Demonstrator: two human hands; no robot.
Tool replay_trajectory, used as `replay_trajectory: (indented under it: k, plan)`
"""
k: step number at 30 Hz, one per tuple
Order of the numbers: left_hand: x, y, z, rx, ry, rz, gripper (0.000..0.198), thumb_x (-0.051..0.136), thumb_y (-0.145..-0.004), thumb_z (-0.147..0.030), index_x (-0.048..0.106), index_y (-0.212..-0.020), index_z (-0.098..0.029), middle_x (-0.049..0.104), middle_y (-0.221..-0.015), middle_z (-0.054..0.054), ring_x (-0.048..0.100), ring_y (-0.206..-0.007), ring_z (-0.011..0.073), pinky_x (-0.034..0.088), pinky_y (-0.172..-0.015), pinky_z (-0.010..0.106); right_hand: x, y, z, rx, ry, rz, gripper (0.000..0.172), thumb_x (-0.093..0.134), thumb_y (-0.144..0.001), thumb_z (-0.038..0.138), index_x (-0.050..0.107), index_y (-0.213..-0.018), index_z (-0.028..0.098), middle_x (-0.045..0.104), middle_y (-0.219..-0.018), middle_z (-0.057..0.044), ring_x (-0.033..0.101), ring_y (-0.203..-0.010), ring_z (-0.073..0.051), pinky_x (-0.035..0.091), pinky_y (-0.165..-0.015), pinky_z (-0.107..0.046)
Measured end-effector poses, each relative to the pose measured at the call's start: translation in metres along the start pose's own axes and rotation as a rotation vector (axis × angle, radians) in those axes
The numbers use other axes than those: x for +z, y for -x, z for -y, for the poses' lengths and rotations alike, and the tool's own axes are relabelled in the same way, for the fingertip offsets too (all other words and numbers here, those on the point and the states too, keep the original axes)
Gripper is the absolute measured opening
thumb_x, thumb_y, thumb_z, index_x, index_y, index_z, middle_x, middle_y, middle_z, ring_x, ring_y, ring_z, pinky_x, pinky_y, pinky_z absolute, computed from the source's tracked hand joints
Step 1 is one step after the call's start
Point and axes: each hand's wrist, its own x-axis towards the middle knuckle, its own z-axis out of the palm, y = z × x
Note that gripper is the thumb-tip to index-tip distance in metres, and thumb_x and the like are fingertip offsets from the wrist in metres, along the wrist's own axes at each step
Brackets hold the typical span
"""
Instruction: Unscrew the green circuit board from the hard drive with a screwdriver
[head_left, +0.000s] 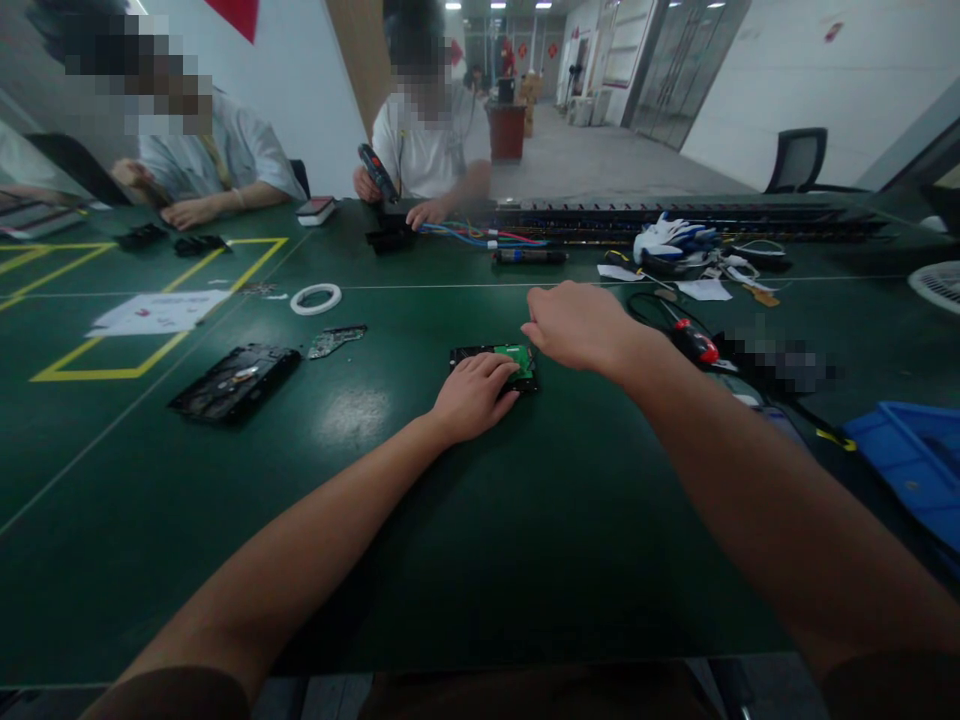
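Observation:
A small black hard drive (531,378) with a green circuit board on its upper face lies flat on the green table. My left hand (474,397) steadies it, fingers over the board and thumb along the near edge, covering much of its left side. To the right, my right hand (576,322) is raised over the table with its fingers closed, apart from the drive; whatever the fingers may hold is hidden. Farther left rests a second, black drive body (238,382), with a loose circuit board (337,341) beside it.
A white tape roll (316,299) and paper sheet (159,312) lie left. On the right are a red-and-black screwdriver (696,342), white-blue gloves (675,240), cables and a blue bin (911,460). Across the table, one person (431,140) holds a power tool; another person (217,150) sits left.

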Motion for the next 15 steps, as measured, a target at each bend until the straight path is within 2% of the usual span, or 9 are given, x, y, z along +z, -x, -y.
replay_trajectory:
  k: [3, 7, 9, 12, 15]
  plan:
    - [-0.0001, 0.0001, 0.0001, -0.003, -0.003, -0.004, 0.038, 0.055, -0.103, -0.041, 0.057, -0.135, -0.021, 0.063, -0.140, 0.010, 0.058, -0.130, 0.0297, 0.047, -0.112, 0.050, -0.0014, 0.0023, -0.0018, -0.008, 0.001, 0.021, 0.035, 0.056, -0.098, 0.036, 0.070, -0.119, 0.012, 0.075, -0.106, -0.023, 0.071, -0.097, -0.037, 0.052, -0.077, -0.044]
    - [-0.0016, -0.0002, -0.0006, 0.003, 0.000, 0.002, 0.038, 0.054, -0.103, -0.040, 0.057, -0.135, -0.021, 0.062, -0.140, 0.011, 0.058, -0.130, 0.0300, 0.047, -0.112, 0.049, -0.0016, 0.0016, -0.0051, -0.126, -0.059, 0.039, 0.031, 0.061, -0.089, 0.018, 0.070, -0.119, 0.013, 0.074, -0.117, -0.019, 0.069, -0.102, -0.032, 0.051, -0.081, -0.039]
    - [-0.0022, -0.0003, -0.0010, -0.002, 0.003, 0.004, 0.037, 0.054, -0.103, -0.040, 0.058, -0.135, -0.021, 0.062, -0.140, 0.011, 0.058, -0.131, 0.0300, 0.047, -0.112, 0.049, -0.0008, -0.0009, -0.0058, -0.146, -0.069, 0.036, 0.029, 0.062, -0.088, 0.015, 0.071, -0.115, 0.015, 0.075, -0.115, -0.017, 0.069, -0.102, -0.031, 0.050, -0.082, -0.038]
    - [-0.0020, -0.0004, -0.0011, -0.010, 0.007, 0.005, 0.038, 0.055, -0.102, -0.040, 0.058, -0.136, -0.021, 0.062, -0.140, 0.010, 0.057, -0.131, 0.0297, 0.046, -0.113, 0.049, 0.0004, -0.0042, -0.0050, -0.098, -0.054, 0.025, 0.024, 0.064, -0.092, 0.024, 0.071, -0.113, 0.016, 0.077, -0.107, -0.017, 0.070, -0.099, -0.032, 0.050, -0.079, -0.039]
    - [-0.0012, -0.0004, -0.0008, -0.015, 0.008, 0.013, 0.039, 0.055, -0.102, -0.040, 0.058, -0.136, -0.021, 0.062, -0.140, 0.010, 0.057, -0.131, 0.0299, 0.046, -0.113, 0.050, 0.0002, -0.0042, -0.0025, -0.037, -0.037, 0.012, 0.028, 0.064, -0.095, 0.033, 0.072, -0.115, 0.015, 0.077, -0.103, -0.019, 0.072, -0.097, -0.035, 0.052, -0.076, -0.041]
